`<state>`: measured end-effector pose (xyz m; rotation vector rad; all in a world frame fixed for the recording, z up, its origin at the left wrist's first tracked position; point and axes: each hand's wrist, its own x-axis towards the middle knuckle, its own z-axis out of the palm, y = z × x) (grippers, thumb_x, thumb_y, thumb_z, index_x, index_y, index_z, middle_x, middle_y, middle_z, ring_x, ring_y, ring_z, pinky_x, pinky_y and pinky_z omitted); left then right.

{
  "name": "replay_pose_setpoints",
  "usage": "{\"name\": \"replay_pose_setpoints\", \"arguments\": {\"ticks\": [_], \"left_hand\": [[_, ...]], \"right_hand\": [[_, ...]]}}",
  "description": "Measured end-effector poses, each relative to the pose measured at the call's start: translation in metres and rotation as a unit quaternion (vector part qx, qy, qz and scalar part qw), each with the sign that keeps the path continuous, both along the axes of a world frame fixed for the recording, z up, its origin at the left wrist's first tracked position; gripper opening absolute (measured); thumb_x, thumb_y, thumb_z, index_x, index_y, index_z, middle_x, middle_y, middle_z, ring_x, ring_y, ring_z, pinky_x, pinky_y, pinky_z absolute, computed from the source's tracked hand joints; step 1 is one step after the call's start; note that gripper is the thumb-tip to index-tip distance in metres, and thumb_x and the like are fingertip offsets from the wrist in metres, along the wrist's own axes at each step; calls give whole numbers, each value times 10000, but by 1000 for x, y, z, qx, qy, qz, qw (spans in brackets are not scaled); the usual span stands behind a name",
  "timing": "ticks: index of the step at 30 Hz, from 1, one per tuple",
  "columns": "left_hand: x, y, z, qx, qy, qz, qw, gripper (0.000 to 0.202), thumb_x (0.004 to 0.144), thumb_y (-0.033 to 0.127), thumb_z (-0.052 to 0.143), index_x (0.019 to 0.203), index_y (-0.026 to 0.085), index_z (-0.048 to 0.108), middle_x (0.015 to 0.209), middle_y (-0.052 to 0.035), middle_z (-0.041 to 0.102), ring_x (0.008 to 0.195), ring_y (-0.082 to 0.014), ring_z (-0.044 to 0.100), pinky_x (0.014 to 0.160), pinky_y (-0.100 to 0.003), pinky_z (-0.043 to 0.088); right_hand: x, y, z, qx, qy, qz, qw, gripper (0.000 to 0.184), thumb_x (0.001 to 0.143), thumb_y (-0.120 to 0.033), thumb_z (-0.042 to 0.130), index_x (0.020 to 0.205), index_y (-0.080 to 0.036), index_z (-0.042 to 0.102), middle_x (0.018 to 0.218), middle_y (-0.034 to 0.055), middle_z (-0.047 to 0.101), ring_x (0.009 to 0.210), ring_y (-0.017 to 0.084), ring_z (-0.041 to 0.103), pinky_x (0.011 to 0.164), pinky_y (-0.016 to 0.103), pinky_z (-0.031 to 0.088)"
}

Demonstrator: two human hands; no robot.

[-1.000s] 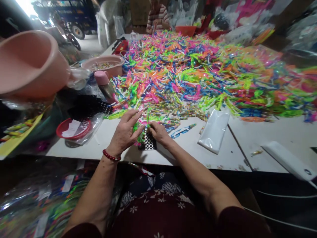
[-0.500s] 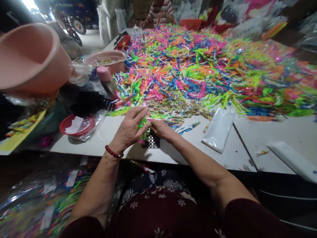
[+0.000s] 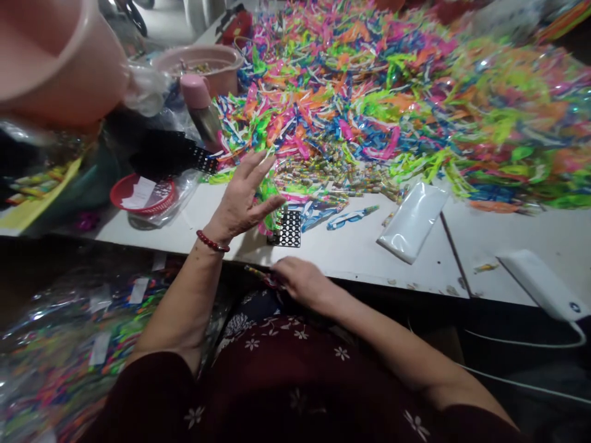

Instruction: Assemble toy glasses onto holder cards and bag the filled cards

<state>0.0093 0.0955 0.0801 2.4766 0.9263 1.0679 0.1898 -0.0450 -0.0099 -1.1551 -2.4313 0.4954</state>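
My left hand (image 3: 244,200) is held over the table's front part, fingers stretched and thumb apart. Beside and below it are bright green and pink plastic pieces (image 3: 268,191), partly covered by the hand. They lie against a black perforated plate (image 3: 290,229). My right hand (image 3: 305,284) is low at the table's front edge, over my lap, with its fingers curled. At its fingertips is a small pink-and-white plastic piece with a patterned stick (image 3: 255,271), partly hidden by the hand. Blue-and-white plastic pieces (image 3: 353,218) lie right of the plate.
A large pile of colourful plastic pieces (image 3: 332,80) covers the table's back, with patterned sticks (image 3: 341,169) before it. Left are a pink-capped bottle (image 3: 196,92), a red basket (image 3: 120,200) and black plates (image 3: 161,154). A plastic-wrapped white packet (image 3: 413,224) and a white device (image 3: 538,283) lie right.
My right hand has moved from the black plate down to the piece at my lap. My left hand stays by the green pieces, its thumb lifted away. The view has tilted downward.
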Motion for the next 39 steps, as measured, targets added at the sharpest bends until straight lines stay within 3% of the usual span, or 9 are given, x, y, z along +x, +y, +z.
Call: {"name": "replay_pose_setpoints", "arguments": {"ticks": [3, 7, 13, 17, 20, 23, 30, 35, 39], "left_hand": [[-3, 0, 2, -4, -39, 14, 999, 748, 880, 783, 358, 1425, 277, 441, 1502, -91, 367, 1434, -316, 269, 1198, -527, 203], [-6, 2, 1, -15, -92, 33, 995, 741, 926, 745, 226, 1390, 232, 494, 1473, -110, 414, 1415, -279, 320, 1201, -470, 224], [-6, 6, -11, -100, -170, 22, 980, 731, 965, 694, 185, 1377, 191, 518, 1462, -126, 441, 1396, -264, 359, 1194, -461, 251], [-3, 5, -14, -108, -170, 34, 979, 747, 950, 715, 206, 1435, 200, 446, 1503, -127, 387, 1423, -259, 312, 1203, -454, 225], [-4, 1, -12, -87, -131, 33, 987, 761, 948, 717, 210, 1427, 178, 451, 1503, -141, 380, 1430, -265, 295, 1211, -467, 193], [-5, -3, -9, -61, -92, 29, 993, 770, 946, 718, 211, 1426, 165, 448, 1517, -150, 354, 1435, -272, 281, 1208, -480, 195], [-2, -4, -13, -27, -58, 35, 997, 702, 974, 670, 202, 1429, 194, 445, 1522, -127, 348, 1429, -255, 290, 1198, -471, 232], [-2, 0, -11, -25, -50, 26, 998, 697, 976, 668, 210, 1414, 190, 467, 1502, -122, 380, 1416, -254, 309, 1195, -468, 237], [0, 1, -7, -11, -39, 19, 999, 703, 983, 659, 202, 1365, 161, 520, 1423, -129, 469, 1368, -249, 369, 1185, -463, 252]], "right_hand": [[-22, -24, -17, 76, -90, 97, 988, 289, 923, -153, 509, 1205, -143, 571, 1154, 154, 582, 1016, 243, 512, 855, 361, 462], [-37, -10, -25, 149, -164, 94, 971, 265, 930, -191, 519, 1173, -102, 576, 1220, 203, 544, 1048, 280, 481, 812, 399, 458], [-41, 12, -15, 194, -189, 170, 947, 147, 961, -194, 491, 1029, -137, 608, 1123, 142, 581, 959, 245, 491, 764, 379, 436], [-29, 17, 0, 223, -167, 198, 940, 202, 995, -204, 428, 1096, -144, 592, 1129, 126, 587, 937, 225, 498, 787, 370, 444], [-8, 14, 13, 232, -141, 158, 949, 249, 996, -177, 403, 1159, -114, 580, 1151, 154, 578, 993, 238, 497, 841, 379, 450], [21, 10, 16, 224, -132, 49, 964, 264, 965, -115, 424, 1169, -109, 592, 1109, 165, 582, 973, 244, 498, 837, 370, 456], [74, 19, -14, 197, -172, -169, 950, 246, 918, -110, 492, 1050, -163, 694, 808, 78, 585, 743, 199, 506, 655, 287, 413], [77, 29, -12, 94, 20, -236, 967, 213, 945, -266, 513, 1042, -202, 692, 1009, 100, 630, 815, 184, 589, 695, 271, 464], [58, 48, -4, -12, 181, -242, 953, 225, 944, -321, 509, 1056, -198, 661, 899, 55, 692, 755, 168, 610, 717, 273, 476]]}}
